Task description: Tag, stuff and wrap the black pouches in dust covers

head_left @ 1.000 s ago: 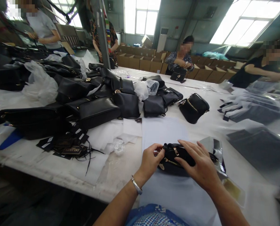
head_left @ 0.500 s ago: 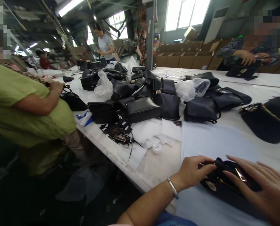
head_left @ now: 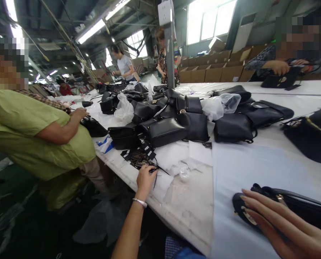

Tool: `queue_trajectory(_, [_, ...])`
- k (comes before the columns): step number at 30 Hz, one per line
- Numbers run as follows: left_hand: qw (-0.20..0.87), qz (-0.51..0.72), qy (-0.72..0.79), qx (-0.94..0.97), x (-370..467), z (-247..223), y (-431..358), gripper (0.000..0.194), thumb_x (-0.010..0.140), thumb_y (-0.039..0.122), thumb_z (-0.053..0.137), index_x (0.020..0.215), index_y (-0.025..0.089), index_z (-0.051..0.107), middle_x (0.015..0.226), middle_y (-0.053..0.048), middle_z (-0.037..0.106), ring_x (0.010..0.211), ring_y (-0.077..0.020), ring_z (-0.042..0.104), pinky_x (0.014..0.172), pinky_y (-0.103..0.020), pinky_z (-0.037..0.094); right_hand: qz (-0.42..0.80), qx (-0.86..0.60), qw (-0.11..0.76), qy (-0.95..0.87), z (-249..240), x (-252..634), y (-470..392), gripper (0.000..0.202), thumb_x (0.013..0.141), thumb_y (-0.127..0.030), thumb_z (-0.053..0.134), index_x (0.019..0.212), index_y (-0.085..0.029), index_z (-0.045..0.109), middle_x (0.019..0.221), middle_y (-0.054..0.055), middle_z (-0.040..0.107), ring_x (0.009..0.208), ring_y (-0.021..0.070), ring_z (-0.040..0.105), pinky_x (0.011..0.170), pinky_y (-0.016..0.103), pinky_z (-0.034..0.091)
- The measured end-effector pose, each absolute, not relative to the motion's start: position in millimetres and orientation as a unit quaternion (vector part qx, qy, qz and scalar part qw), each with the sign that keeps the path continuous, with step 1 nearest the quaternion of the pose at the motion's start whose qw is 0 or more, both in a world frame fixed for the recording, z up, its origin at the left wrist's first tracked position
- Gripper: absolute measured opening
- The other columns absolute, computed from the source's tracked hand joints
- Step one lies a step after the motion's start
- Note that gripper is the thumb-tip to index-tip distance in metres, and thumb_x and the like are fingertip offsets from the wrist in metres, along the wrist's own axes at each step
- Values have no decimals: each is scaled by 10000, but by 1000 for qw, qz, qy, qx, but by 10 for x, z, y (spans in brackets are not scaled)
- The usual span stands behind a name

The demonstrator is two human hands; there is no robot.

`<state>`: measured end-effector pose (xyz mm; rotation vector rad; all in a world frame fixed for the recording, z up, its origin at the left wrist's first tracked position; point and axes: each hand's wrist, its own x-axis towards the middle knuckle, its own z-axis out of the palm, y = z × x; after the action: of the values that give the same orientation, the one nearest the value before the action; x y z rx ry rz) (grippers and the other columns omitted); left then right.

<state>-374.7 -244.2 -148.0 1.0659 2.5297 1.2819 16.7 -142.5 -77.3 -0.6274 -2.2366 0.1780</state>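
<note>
My left hand reaches over the table edge to a heap of black hang tags. Its fingers are closed on the thin black cords of the tags; the fingertips are partly hidden. On the right, my right hand lies with fingers stretched out across a black handbag. That bag rests on white sheet paper and shows a gold-coloured round emblem and black handles. The hand covers part of its front.
Several black handbags are piled across the white table, with crumpled clear plastic among them. A person in a green top stands at the left. Across the table, another person's hands hold a bag. Cardboard boxes line the back.
My left hand has left the handbag and moved left to the hang tags. My right hand has stayed on the bag, now flatter over its front. The view has shifted slightly.
</note>
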Motion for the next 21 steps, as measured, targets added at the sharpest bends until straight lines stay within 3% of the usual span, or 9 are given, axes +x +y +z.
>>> queue_trajectory(4, [89, 451, 808, 368, -3826, -1372, -2325, 132, 724, 296, 694, 791, 185, 722, 913, -60, 688, 793, -204, 628, 805, -357, 502, 53, -196, 358, -911, -712, 76, -1400, 314, 917, -320, 567, 1208, -260, 666, 1234, 27, 682, 985, 174, 713, 926, 213, 550])
queue_trajectory(10, [197, 490, 739, 417, -3559, -717, -2357, 311, 899, 421, 515, 1016, 154, 624, 758, -39, 705, 741, -182, 679, 735, -307, 538, 188, -198, 367, -889, -629, -241, -1530, 283, 923, -206, 565, 1183, -264, 662, 1242, 50, 673, 981, 161, 711, 874, 207, 568])
queue_trajectory(14, [301, 429, 678, 515, -2875, -220, -2460, 277, 898, 407, 569, 1007, 174, 670, 771, -19, 682, 559, -123, 589, 526, -228, 473, 298, -200, 368, -858, -471, -491, -1654, 422, 901, -252, 621, 1320, -271, 578, 1386, 84, 569, 1166, 207, 625, 995, 306, 516])
queue_trajectory(16, [322, 353, 635, 607, -2547, -55, -2505, 207, 913, 346, 571, 942, 201, 715, 803, -19, 688, 593, -117, 588, 580, -229, 478, 348, -186, 370, -841, -428, -543, -1700, 529, 840, -293, 706, 1347, -250, 560, 1377, 99, 576, 1239, 242, 567, 1049, 357, 471])
queue_trajectory(17, [313, 334, 613, 644, -2420, -7, -2518, 194, 928, 310, 554, 923, 213, 722, 835, -24, 696, 687, -132, 620, 666, -239, 493, 381, -188, 365, -829, -425, -541, -1719, 533, 821, -297, 728, 1329, -239, 578, 1309, 97, 628, 1186, 237, 606, 1018, 342, 494])
queue_trajectory(19, [291, 311, 580, 694, -2253, 11, -2517, 215, 954, 258, 509, 935, 230, 721, 859, -26, 699, 788, -144, 639, 750, -246, 488, 452, -217, 336, -798, -455, -483, -1755, 391, 846, -279, 698, 1230, -225, 649, 1033, 54, 738, 876, 172, 717, 826, 256, 571])
queue_trajectory(21, [282, 303, 566, 713, -2169, -63, -2478, 237, 968, 234, 473, 987, 238, 710, 821, -18, 694, 753, -137, 643, 726, -240, 488, 498, -265, 303, -768, -515, -373, -1792, 219, 894, -259, 631, 1094, -220, 712, 749, -13, 721, 565, 103, 664, 619, 195, 551])
